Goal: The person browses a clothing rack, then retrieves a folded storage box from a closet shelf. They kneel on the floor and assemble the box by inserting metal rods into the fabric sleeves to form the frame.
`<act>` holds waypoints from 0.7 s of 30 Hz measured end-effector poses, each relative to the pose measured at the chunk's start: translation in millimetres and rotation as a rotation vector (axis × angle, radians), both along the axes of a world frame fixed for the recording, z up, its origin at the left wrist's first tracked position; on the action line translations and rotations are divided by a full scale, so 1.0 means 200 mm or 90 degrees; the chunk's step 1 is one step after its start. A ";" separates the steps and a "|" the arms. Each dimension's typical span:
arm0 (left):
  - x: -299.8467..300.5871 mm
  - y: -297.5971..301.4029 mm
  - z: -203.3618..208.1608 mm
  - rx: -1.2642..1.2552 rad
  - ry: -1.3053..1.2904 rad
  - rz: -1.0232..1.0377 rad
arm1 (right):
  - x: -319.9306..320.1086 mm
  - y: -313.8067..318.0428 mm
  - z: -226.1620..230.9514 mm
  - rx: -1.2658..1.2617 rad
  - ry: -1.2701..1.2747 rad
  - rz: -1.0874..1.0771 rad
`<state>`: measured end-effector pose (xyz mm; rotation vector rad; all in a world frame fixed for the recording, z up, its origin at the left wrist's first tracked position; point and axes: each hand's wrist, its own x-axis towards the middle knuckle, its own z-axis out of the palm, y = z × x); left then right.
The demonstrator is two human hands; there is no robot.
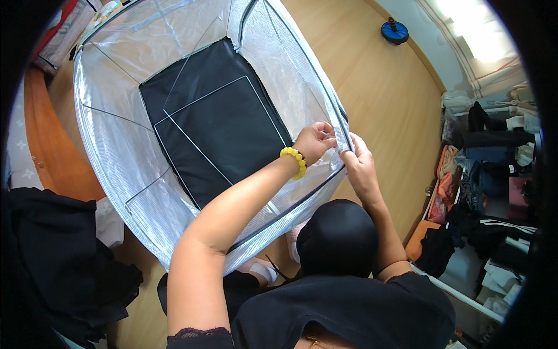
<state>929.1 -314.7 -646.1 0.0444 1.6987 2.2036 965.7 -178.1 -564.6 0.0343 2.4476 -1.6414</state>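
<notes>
A large, open-topped fabric storage box [104,174] with silvery, translucent mesh walls and a dark-edged rim stands in front of me. A black panel [203,99] covers its bottom. Thin metal rods [200,154] form a rectangle over that panel, and more rods lean against the walls. Inside the near right corner, my left hand [315,141] is closed in a pinch beside the wall; what its fingers hold is too small to tell. From outside, my right hand [361,163] grips the storage box's rim at that same corner, its fingers partly hidden by the fabric.
A blue-and-black ab wheel [394,32] lies on the wooden floor [372,87] near the wall. Folded clothes fill a rack [494,174] at the right. Black cloth [52,256] hangs at the left, near an orange surface [58,151]. My knee [337,238] is close below the box.
</notes>
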 end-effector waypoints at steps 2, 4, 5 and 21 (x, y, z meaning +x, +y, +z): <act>0.02 -0.06 0.08 -0.064 0.017 -0.001 | 0.00 -0.02 0.05 -0.010 0.008 0.003; 0.01 -0.10 0.06 -0.097 0.075 -0.025 | 0.00 -0.04 0.09 -0.025 0.016 0.010; 0.02 -0.10 0.02 -0.112 0.132 -0.003 | 0.00 -0.05 0.12 -0.030 -0.003 0.012; 0.10 -0.10 -0.01 -0.369 0.432 0.100 | -0.10 -0.11 0.19 -0.063 -0.040 0.010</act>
